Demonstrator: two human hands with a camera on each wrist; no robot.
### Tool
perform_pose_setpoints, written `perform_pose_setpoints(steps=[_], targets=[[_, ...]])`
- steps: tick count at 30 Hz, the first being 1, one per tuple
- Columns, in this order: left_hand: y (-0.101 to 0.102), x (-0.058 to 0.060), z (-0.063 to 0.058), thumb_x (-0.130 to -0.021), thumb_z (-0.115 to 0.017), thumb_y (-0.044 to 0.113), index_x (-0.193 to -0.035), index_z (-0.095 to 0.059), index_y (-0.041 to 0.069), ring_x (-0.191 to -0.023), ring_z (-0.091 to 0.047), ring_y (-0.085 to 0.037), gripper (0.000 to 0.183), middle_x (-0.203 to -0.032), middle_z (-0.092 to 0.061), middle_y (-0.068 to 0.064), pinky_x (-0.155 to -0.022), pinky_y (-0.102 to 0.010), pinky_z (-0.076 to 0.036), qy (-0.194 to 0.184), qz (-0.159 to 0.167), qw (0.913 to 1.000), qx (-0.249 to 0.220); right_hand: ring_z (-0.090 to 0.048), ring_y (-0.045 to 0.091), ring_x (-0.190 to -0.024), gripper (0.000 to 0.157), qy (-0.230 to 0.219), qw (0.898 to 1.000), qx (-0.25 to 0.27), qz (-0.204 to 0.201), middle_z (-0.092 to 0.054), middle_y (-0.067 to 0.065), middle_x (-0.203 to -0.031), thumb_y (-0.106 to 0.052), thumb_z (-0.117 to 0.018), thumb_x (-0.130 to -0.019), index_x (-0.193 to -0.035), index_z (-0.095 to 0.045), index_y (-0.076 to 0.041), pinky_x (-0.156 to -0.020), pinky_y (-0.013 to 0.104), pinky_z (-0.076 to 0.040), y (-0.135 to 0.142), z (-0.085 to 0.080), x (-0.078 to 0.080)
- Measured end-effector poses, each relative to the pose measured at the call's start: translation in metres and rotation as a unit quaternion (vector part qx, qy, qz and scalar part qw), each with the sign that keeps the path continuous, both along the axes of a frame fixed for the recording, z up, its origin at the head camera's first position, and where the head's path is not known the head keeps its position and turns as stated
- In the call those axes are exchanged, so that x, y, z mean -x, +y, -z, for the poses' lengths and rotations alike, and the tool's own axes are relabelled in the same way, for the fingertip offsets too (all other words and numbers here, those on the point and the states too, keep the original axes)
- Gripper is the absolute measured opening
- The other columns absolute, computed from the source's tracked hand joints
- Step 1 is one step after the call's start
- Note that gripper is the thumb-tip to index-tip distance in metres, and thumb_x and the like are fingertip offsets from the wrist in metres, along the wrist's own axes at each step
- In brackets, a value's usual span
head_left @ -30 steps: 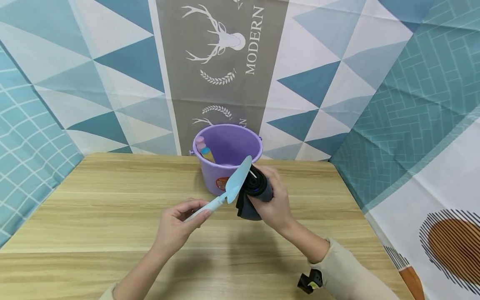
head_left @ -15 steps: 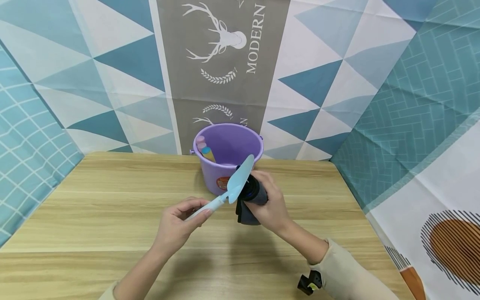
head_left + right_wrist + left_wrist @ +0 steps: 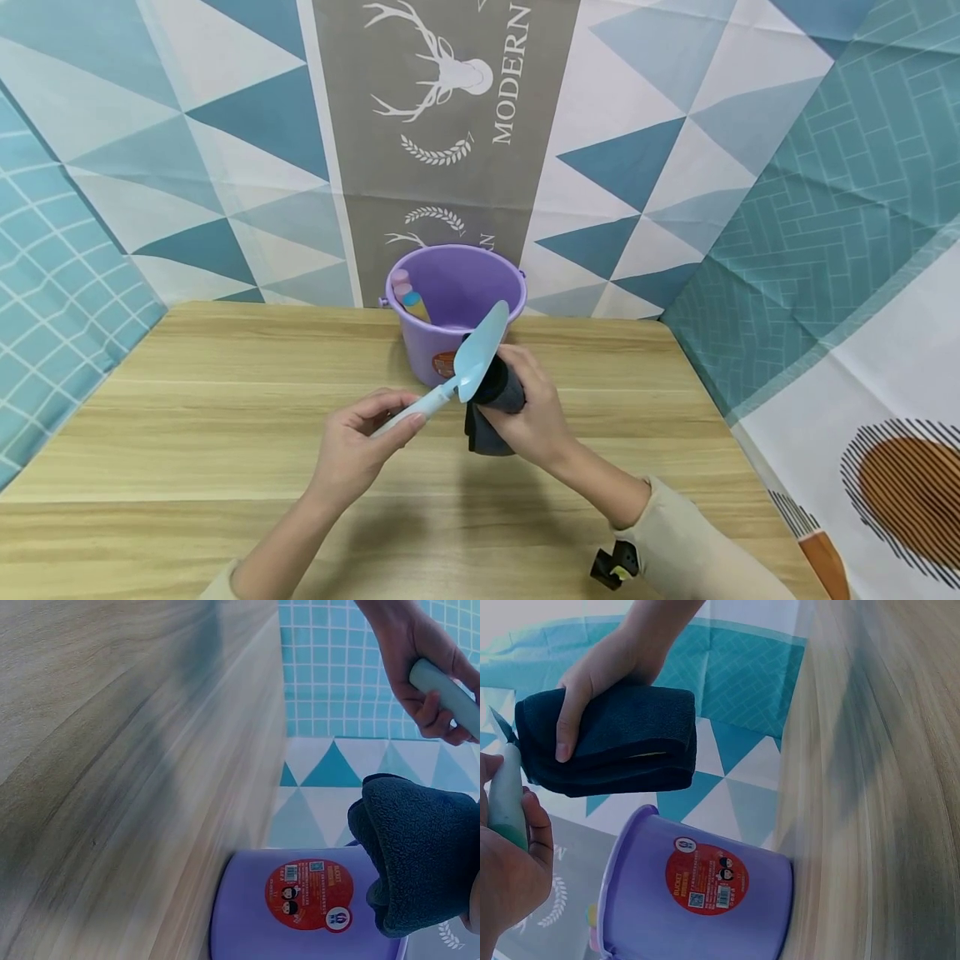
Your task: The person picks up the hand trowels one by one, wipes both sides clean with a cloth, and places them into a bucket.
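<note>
My left hand [image 3: 360, 450] grips the pale handle of a light blue garden trowel [image 3: 480, 350], its blade pointing up and away to the right. A folded dark towel [image 3: 630, 742] is held in my right hand [image 3: 534, 408], right against the back of the trowel blade. In the right wrist view the towel [image 3: 420, 855] shows its thick folds, and the left hand [image 3: 427, 675] is curled round the handle. Both things are above the table, in front of a purple bucket [image 3: 420, 342]. Part of the towel is hidden behind the blade in the head view.
Inside the bucket, a bottle with a blue cap [image 3: 414, 304] and a pink-topped item [image 3: 400, 282] lean at the left. The bucket stands at the far edge of the wooden table [image 3: 225, 417], near a patterned cloth backdrop [image 3: 637, 167].
My right hand has shifted slightly left and the towel has turned a little, more of it now behind the blade. The left hand and trowel have barely moved.
</note>
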State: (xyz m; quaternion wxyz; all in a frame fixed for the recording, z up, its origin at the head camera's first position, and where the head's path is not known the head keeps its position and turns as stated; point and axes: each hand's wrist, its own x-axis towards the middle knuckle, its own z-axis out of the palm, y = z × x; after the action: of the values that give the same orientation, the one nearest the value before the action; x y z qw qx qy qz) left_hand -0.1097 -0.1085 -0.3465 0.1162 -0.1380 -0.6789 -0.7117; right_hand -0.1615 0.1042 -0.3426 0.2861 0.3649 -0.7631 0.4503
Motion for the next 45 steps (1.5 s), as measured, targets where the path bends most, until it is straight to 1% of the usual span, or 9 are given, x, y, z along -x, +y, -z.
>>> perform_pose_setpoints(steps=[6, 11, 16, 21, 27, 31, 35, 39, 45], targets=[[0.001, 0.001, -0.001, -0.080, -0.068, -0.003, -0.092, -0.070, 0.004, -0.060, -0.053, -0.005, 0.014, -0.082, -0.065, 0.006, -0.051, -0.019, -0.046, -0.001, -0.008, 0.9999, -0.015, -0.056, 0.026, -0.106, 0.053, 0.010, 1.000, -0.013, -0.010, -0.058, 0.013, -0.116, 0.002, -0.076, -0.070, -0.120, -0.056, -0.001, -0.089, 0.037, -0.049, 0.000, 0.002, 0.000], [0.001, 0.002, -0.002, -0.081, -0.067, -0.003, -0.091, -0.071, 0.008, -0.059, -0.053, -0.005, 0.015, -0.076, -0.065, 0.006, -0.053, -0.019, -0.047, -0.014, -0.030, 0.9987, -0.039, -0.056, 0.025, -0.106, 0.054, 0.020, 0.999, -0.022, -0.017, -0.057, 0.013, -0.117, 0.002, -0.075, -0.071, -0.121, -0.056, -0.002, -0.090, 0.035, -0.049, 0.003, 0.003, 0.001], [0.000, 0.003, -0.003, -0.082, -0.067, -0.002, -0.092, -0.070, 0.009, -0.062, -0.054, -0.004, 0.015, -0.075, -0.065, 0.005, -0.056, -0.018, -0.050, -0.034, -0.060, 0.9964, -0.049, -0.057, 0.025, -0.109, 0.056, 0.013, 0.999, -0.038, -0.003, -0.056, 0.012, -0.119, 0.000, -0.076, -0.072, -0.124, -0.056, -0.006, -0.089, 0.037, -0.051, 0.009, 0.003, 0.002], [-0.004, 0.005, -0.006, -0.082, -0.066, -0.002, -0.098, -0.069, 0.003, -0.071, -0.058, -0.005, 0.017, -0.085, -0.067, 0.007, -0.062, -0.017, -0.052, -0.053, -0.090, 0.9941, -0.030, -0.057, 0.026, -0.108, 0.058, 0.010, 0.998, -0.064, 0.023, -0.056, 0.011, -0.118, -0.001, -0.077, -0.071, -0.125, -0.057, -0.009, -0.085, 0.042, -0.052, 0.015, 0.004, 0.002], [-0.005, 0.006, -0.008, -0.081, -0.065, -0.002, -0.105, -0.065, -0.007, -0.075, -0.059, -0.006, 0.024, -0.087, -0.067, 0.010, -0.066, -0.017, -0.052, -0.065, -0.099, 0.9930, 0.009, -0.057, 0.025, -0.108, 0.057, -0.001, 0.996, -0.081, 0.042, -0.057, 0.011, -0.117, -0.003, -0.078, -0.072, -0.124, -0.057, -0.010, -0.085, 0.042, -0.052, 0.021, 0.005, 0.002], [-0.007, 0.006, -0.011, -0.082, -0.063, -0.002, -0.107, -0.064, -0.006, -0.076, -0.058, -0.006, 0.025, -0.088, -0.066, 0.010, -0.066, -0.017, -0.052, -0.072, -0.092, 0.9928, 0.026, -0.058, 0.026, -0.107, 0.057, -0.003, 0.994, -0.097, 0.060, -0.057, 0.011, -0.116, -0.003, -0.077, -0.072, -0.124, -0.058, -0.011, -0.085, 0.043, -0.052, 0.025, 0.006, 0.004], [-0.010, 0.006, -0.012, -0.083, -0.062, -0.001, -0.108, -0.065, -0.004, -0.077, -0.059, -0.006, 0.026, -0.089, -0.066, 0.011, -0.067, -0.018, -0.052, -0.076, -0.087, 0.9925, 0.040, -0.058, 0.026, -0.106, 0.058, 0.005, 0.988, -0.127, 0.088, -0.058, 0.011, -0.116, -0.005, -0.078, -0.070, -0.124, -0.058, -0.014, -0.086, 0.044, -0.050, 0.029, 0.008, 0.007], [-0.010, 0.006, -0.013, -0.083, -0.064, 0.001, -0.108, -0.066, -0.002, -0.077, -0.059, -0.006, 0.025, -0.089, -0.066, 0.012, -0.066, -0.019, -0.051, -0.074, -0.090, 0.9918, 0.052, -0.059, 0.027, -0.104, 0.057, 0.017, 0.981, -0.153, 0.115, -0.060, 0.011, -0.115, -0.008, -0.080, -0.069, -0.122, -0.060, -0.015, -0.086, 0.046, -0.048, 0.033, 0.012, 0.011], [-0.010, 0.008, -0.013, -0.082, -0.067, 0.003, -0.108, -0.067, 0.002, -0.075, -0.059, -0.006, 0.026, -0.088, -0.066, 0.012, -0.063, -0.019, -0.051, -0.079, -0.102, 0.9899, 0.058, -0.059, 0.025, -0.105, 0.058, 0.022, 0.975, -0.178, 0.129, -0.060, 0.009, -0.115, -0.008, -0.081, -0.069, -0.122, -0.060, -0.015, -0.084, 0.046, -0.046, 0.038, 0.016, 0.014]])
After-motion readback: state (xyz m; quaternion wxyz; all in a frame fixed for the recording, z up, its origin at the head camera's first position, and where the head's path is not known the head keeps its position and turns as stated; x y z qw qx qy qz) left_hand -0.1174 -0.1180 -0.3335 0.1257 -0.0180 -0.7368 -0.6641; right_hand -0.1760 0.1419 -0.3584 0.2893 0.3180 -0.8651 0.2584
